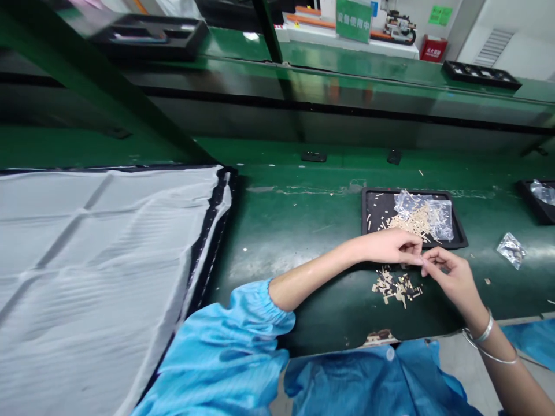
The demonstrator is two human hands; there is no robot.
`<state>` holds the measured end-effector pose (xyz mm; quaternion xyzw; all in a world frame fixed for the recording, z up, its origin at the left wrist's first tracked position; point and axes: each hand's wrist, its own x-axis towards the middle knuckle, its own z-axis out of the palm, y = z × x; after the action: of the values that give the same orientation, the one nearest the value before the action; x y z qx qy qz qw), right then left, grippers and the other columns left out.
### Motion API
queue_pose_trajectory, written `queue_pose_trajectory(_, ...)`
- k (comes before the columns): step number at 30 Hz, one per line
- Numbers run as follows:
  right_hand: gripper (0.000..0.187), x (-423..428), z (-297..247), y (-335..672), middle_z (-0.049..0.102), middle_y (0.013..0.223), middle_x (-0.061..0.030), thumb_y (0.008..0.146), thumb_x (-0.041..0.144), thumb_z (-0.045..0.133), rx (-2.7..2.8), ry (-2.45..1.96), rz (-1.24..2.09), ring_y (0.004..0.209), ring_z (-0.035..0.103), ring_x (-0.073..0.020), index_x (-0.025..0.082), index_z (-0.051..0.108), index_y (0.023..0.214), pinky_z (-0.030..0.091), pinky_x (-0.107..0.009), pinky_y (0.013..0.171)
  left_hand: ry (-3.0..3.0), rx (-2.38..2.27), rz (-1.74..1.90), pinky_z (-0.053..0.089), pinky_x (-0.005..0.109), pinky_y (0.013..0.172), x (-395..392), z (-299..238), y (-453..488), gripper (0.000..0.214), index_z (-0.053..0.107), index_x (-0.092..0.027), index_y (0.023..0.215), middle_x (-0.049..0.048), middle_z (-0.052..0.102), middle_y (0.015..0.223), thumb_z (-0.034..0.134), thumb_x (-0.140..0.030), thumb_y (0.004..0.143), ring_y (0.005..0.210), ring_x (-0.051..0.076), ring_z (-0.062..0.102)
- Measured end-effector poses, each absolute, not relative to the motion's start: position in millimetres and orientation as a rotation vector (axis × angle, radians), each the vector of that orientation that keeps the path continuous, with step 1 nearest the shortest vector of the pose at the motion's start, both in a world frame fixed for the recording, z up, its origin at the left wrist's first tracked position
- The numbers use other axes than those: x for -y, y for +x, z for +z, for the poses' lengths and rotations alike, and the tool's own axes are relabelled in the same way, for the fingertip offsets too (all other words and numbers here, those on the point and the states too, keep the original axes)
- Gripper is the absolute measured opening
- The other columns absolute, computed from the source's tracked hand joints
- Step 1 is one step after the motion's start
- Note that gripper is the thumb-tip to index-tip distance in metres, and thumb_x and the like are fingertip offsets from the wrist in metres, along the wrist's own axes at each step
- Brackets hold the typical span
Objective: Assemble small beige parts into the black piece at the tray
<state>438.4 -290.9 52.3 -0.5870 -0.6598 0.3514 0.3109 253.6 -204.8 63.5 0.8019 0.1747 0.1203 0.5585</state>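
Observation:
My left hand (392, 246) and my right hand (448, 276) meet fingertip to fingertip just in front of a black tray (460, 234). Both are closed in a pinch; whatever lies between the fingertips is too small to make out. Inside the tray lies a heap of small tan strips (411, 222), with clear plastic bags (441, 219) on its right side. Below my hands, a loose pile of small tan and dark pieces (396, 287) is scattered on the green tabletop (312, 231).
To the left, a white cloth (99, 277) covers a large dark-edged tray. A small clear bag (511, 250) sits at the right, near another black tray (537, 202). Two small black parts (314, 156) lie farther back, below a raised green shelf (368, 63).

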Motion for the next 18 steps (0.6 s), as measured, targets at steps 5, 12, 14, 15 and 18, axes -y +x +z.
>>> queue_pose_trajectory(5, 0.022, 295.1, 50.9, 433.9, 0.061, 0.059, -0.0014, 0.083, 0.037, 0.057, 1.721, -1.539, 0.965, 0.053, 0.055, -0.0126, 0.017, 0.060, 0.074, 0.043, -0.023, 0.051, 1.853, -0.392, 0.242, 0.031, 0.021, 0.055, 206.6, 66.8, 251.2, 0.014, 0.051, -0.015, 0.065, -0.0049, 0.047, 0.055, 0.056, -0.012, 0.078, 0.053, 0.008, 0.042)
queue_pose_trajectory(12, 0.020, 299.4, 52.1, 433.1, 0.058, 0.056, 0.0007, 0.084, 0.033, 0.055, 1.857, -1.559, 0.911, 0.048, 0.045, -0.0090, 0.017, 0.060, 0.073, 0.037, -0.022, 0.047, 1.857, -0.377, 0.211, 0.031, 0.020, 0.054, 208.8, 71.2, 249.8, 0.019, 0.051, -0.015, 0.060, -0.0050, 0.048, 0.050, 0.051, -0.013, 0.079, 0.050, 0.008, 0.042)
queue_pose_trajectory(14, 0.018, 299.0, 57.9, 431.8, 0.058, 0.057, 0.0012, 0.084, 0.030, 0.055, 1.879, -1.561, 0.824, 0.046, 0.044, -0.0082, 0.017, 0.061, 0.073, 0.036, -0.022, 0.046, 1.843, -0.413, 0.261, 0.031, 0.020, 0.054, 208.0, 71.0, 249.5, 0.019, 0.052, -0.015, 0.060, -0.0051, 0.048, 0.051, 0.052, -0.016, 0.079, 0.051, 0.008, 0.043)
queue_pose_trajectory(15, 0.017, 298.5, 63.7, 430.0, 0.058, 0.058, 0.0011, 0.084, 0.029, 0.055, 1.870, -1.558, 0.751, 0.047, 0.044, -0.0083, 0.017, 0.061, 0.073, 0.037, -0.022, 0.047, 1.825, -0.437, 0.304, 0.032, 0.020, 0.055, 207.4, 70.6, 249.3, 0.021, 0.051, -0.015, 0.060, -0.0049, 0.048, 0.051, 0.053, -0.019, 0.080, 0.052, 0.008, 0.043)
queue_pose_trajectory(18, 0.011, 298.5, 96.4, 418.9, 0.062, 0.064, -0.0008, 0.085, 0.024, 0.055, 1.800, -1.446, 0.458, 0.053, 0.053, -0.0113, 0.019, 0.062, 0.078, 0.042, -0.025, 0.052, 1.716, -0.527, 0.477, 0.034, 0.021, 0.058, 205.3, 67.0, 249.6, 0.030, 0.049, -0.015, 0.058, -0.0046, 0.047, 0.052, 0.052, -0.031, 0.083, 0.053, 0.007, 0.043)
